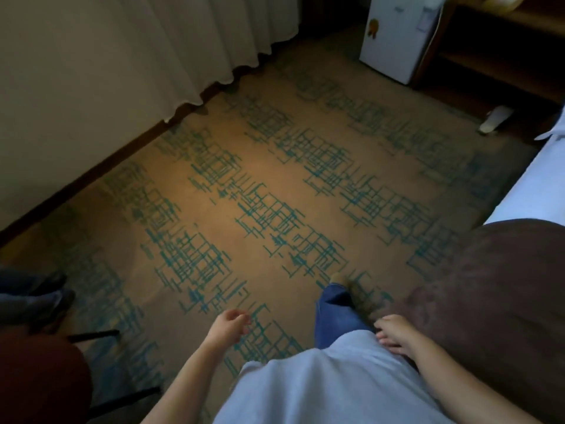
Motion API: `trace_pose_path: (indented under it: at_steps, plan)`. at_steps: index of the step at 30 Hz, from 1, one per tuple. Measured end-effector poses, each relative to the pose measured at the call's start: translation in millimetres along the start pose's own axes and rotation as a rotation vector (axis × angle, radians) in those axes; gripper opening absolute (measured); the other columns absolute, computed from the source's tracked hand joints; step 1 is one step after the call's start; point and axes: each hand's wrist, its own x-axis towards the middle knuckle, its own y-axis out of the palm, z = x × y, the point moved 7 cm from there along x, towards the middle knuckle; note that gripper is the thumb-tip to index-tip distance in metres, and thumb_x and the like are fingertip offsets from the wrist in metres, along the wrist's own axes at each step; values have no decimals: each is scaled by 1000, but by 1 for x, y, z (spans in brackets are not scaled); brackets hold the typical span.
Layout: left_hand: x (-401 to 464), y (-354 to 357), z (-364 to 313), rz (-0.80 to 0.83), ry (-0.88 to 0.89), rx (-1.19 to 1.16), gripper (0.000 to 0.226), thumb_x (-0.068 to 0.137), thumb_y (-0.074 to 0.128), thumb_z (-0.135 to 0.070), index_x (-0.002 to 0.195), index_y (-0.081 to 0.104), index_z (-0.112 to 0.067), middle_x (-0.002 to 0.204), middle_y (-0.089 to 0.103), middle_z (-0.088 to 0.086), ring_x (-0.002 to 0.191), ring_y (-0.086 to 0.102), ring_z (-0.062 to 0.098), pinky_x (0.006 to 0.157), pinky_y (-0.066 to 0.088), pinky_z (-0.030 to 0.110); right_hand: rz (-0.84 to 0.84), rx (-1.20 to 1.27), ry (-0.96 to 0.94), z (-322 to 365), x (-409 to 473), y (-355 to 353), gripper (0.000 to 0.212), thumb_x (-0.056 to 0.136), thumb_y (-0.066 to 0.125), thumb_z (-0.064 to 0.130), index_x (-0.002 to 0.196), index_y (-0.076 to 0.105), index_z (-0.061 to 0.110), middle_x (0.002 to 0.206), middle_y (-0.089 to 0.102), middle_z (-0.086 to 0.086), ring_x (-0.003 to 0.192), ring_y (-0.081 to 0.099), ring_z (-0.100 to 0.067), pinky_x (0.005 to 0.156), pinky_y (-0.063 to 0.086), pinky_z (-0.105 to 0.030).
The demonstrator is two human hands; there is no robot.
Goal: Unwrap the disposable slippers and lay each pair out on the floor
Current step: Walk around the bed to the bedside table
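Observation:
A pale, slipper-like thing (496, 119) lies on the carpet at the far right, near the dark wooden shelf; blur hides whether it is wrapped. No other slipper shows. My left hand (228, 327) hangs over the carpet low in the view, fingers loosely curled and holding nothing. Beside my light blue shirt, my right hand (396, 334) rests with its fingers spread, next to the brown bed cover (489, 301), and it is empty too.
Tan carpet (260, 166) with teal line patterns fills the middle. Cream curtains (122, 56) hang at the left, a white mini fridge (397, 38) stands at the back, and a white bed (538, 191) runs along the right. Another person's dark shoes (49, 290) and a red chair (39, 377) are at the lower left.

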Motion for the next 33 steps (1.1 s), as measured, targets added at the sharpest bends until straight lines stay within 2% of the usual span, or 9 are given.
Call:
trace_pose_path:
  at_steps: [4, 9, 11, 14, 19, 22, 25, 29, 33]
  plan:
    - [34, 37, -56, 71, -73, 28, 12, 91, 47, -12, 87, 59, -12, 78, 60, 4, 59, 54, 14, 51, 34, 22, 7, -6, 1, 87, 27, -63, 32, 95, 43, 19, 126, 44, 12, 98, 55, -14, 72, 52, -22, 65, 39, -28]
    - [82, 65, -158, 46, 1, 12, 21, 89, 48, -4, 72, 59, -10, 71, 58, 7, 46, 62, 8, 37, 40, 15, -112, -2, -89, 197, 62, -157, 31, 94, 45, 16, 123, 50, 6, 76, 54, -7, 58, 48, -18, 58, 36, -26]
    - [98, 73, -201, 19, 22, -17, 19, 89, 46, -1, 77, 61, -4, 70, 61, 9, 53, 64, 14, 38, 45, 15, -137, 18, -78, 223, 73, -187, 31, 94, 45, 18, 122, 49, 8, 75, 53, -6, 60, 50, -18, 58, 37, -26]
    - [121, 92, -257, 68, 49, -44, 23, 91, 44, 0, 75, 59, -7, 70, 62, 11, 63, 60, 20, 36, 44, 13, -145, 58, -49, 244, 88, -219, 34, 94, 45, 22, 126, 47, 10, 82, 56, -6, 67, 54, -19, 59, 40, -27]
    - [176, 128, -348, 171, 41, -16, 24, 94, 42, 0, 73, 54, -4, 65, 57, 12, 41, 59, 8, 36, 43, 12, -135, 171, 63, 258, 115, -249, 42, 96, 45, 23, 135, 40, 10, 105, 59, -11, 83, 59, -24, 68, 44, -31]
    - [213, 148, -425, 226, 55, -12, 15, 94, 44, -3, 84, 55, -2, 70, 56, 11, 34, 59, 4, 37, 45, 16, -123, 182, 75, 272, 129, -262, 32, 96, 44, 20, 126, 47, 9, 97, 60, -11, 76, 58, -21, 62, 44, -31]
    - [243, 164, -505, 295, 78, 166, 12, 94, 47, -11, 84, 54, -8, 74, 57, 7, 34, 59, 4, 47, 43, 22, -122, 309, 92, 291, 138, -279, 14, 97, 42, 15, 99, 53, 5, 77, 54, -10, 62, 51, -20, 56, 39, -30]
    - [274, 185, -601, 364, 163, 448, 13, 93, 48, -18, 86, 57, -13, 79, 62, 4, 61, 61, 14, 58, 38, 23, -163, 503, 108, 325, 145, -302, 19, 96, 45, 12, 111, 52, 2, 101, 57, -21, 88, 56, -34, 76, 45, -41]
    - [307, 212, -689, 371, 258, 553, 21, 92, 45, -12, 75, 57, -17, 75, 62, 2, 63, 58, 14, 55, 33, 22, -254, 609, 142, 349, 159, -321, 13, 94, 46, 5, 98, 56, -4, 74, 49, -17, 61, 48, -24, 53, 37, -32]
